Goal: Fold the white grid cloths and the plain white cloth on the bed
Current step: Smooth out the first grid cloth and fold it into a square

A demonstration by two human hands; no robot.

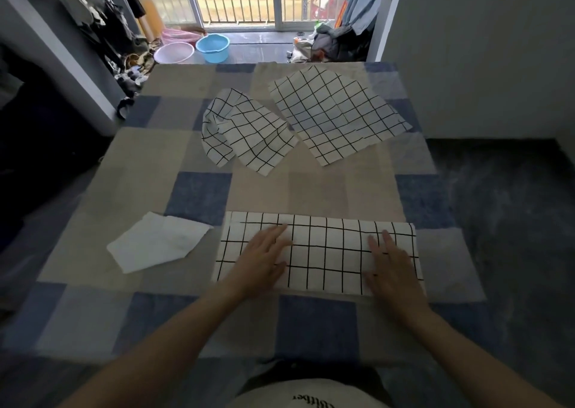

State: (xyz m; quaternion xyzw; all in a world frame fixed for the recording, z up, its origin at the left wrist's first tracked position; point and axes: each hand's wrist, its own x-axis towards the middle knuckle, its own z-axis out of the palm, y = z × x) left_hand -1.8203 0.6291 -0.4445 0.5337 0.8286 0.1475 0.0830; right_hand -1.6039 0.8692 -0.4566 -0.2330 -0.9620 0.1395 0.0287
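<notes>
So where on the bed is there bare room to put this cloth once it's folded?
Bare bedspread lies between the near grid cloth under both hands and the two far grid cloths. The near-left corner, below the plain white cloth, is also free. The far right is crowded.

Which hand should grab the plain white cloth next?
Probably the left hand. The plain white cloth lies just to its left; the right hand presses the far end of the folded grid cloth.
</notes>
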